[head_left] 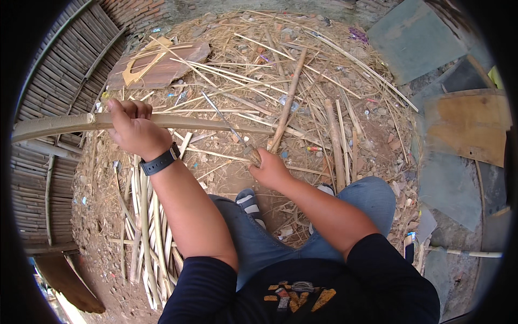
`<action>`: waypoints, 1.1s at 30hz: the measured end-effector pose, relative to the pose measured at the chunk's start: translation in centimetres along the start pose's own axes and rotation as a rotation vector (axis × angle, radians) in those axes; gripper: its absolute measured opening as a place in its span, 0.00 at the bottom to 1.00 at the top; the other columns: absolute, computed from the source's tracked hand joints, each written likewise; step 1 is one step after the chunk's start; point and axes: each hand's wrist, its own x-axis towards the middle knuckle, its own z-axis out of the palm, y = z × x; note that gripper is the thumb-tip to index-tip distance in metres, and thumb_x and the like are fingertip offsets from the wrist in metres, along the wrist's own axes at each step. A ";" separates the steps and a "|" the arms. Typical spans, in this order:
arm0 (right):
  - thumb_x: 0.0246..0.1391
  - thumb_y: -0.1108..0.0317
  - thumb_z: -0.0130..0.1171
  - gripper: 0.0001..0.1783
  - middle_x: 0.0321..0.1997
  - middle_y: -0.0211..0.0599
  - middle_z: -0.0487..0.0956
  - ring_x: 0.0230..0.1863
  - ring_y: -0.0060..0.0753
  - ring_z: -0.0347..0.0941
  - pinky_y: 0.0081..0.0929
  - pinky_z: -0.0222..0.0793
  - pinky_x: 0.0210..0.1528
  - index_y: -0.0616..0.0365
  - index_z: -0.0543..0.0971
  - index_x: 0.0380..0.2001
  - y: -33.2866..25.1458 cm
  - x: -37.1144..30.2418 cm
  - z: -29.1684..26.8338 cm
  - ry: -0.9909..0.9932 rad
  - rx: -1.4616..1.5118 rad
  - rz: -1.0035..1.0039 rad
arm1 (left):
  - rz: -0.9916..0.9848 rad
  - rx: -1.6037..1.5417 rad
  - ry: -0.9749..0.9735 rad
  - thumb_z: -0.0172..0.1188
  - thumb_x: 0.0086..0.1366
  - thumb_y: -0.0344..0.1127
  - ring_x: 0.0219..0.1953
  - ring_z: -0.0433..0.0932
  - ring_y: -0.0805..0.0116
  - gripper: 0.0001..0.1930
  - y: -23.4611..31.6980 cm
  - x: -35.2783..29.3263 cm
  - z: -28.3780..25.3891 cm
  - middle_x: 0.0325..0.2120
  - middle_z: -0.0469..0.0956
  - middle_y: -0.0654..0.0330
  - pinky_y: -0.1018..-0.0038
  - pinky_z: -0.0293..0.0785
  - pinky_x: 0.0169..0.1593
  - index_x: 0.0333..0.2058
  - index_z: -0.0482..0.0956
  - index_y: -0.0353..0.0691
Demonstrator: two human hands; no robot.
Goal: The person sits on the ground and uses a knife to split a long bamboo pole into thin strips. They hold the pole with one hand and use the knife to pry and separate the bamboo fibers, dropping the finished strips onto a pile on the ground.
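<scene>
My left hand (136,125), with a dark watch on its wrist, is closed around a long split bamboo pole (199,123). The pole runs from the left rim to the middle of the view, and a joint shows near my fingers. In my right hand (271,171) is the brown handle of a long knife (225,122). Its narrow blade points up and to the left and crosses the pole in this view; whether they touch I cannot tell. Both hands are in front of my knees, above the littered ground.
Left of my legs lies a pile of split bamboo strips (154,232). Thicker poles (290,100) and loose strips cover the ground ahead, near a reddish-brown board (162,65). A bamboo wall (59,92) stands left; grey sheets (415,40) lean on the right.
</scene>
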 end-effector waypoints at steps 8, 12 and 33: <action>0.47 0.63 0.64 0.22 0.31 0.59 0.79 0.39 0.60 0.78 0.47 0.72 0.42 0.68 0.72 0.40 1.4 0.6 0.3 0.004 -0.027 0.104 | -0.025 -0.020 0.003 0.54 0.70 0.42 0.16 0.52 0.77 0.21 0.1 0.1 -0.4 0.14 0.54 0.70 0.76 0.49 0.22 0.19 0.58 0.47; 0.47 0.63 0.63 0.21 0.34 0.59 0.80 0.39 0.59 0.78 0.47 0.73 0.43 0.67 0.73 0.39 -0.3 0.0 -0.3 -0.031 -0.005 0.024 | -0.010 0.002 -0.018 0.53 0.71 0.42 0.16 0.52 0.77 0.20 -0.2 0.4 -0.6 0.14 0.54 0.70 0.76 0.49 0.22 0.20 0.58 0.47; 0.48 0.63 0.62 0.22 0.39 0.61 0.80 0.44 0.61 0.77 0.46 0.72 0.48 0.66 0.73 0.44 0.2 0.2 0.1 -0.037 -0.032 0.076 | -0.001 0.039 -0.008 0.53 0.70 0.45 0.17 0.53 0.76 0.22 0.2 0.2 -0.2 0.14 0.55 0.68 0.76 0.49 0.23 0.18 0.60 0.46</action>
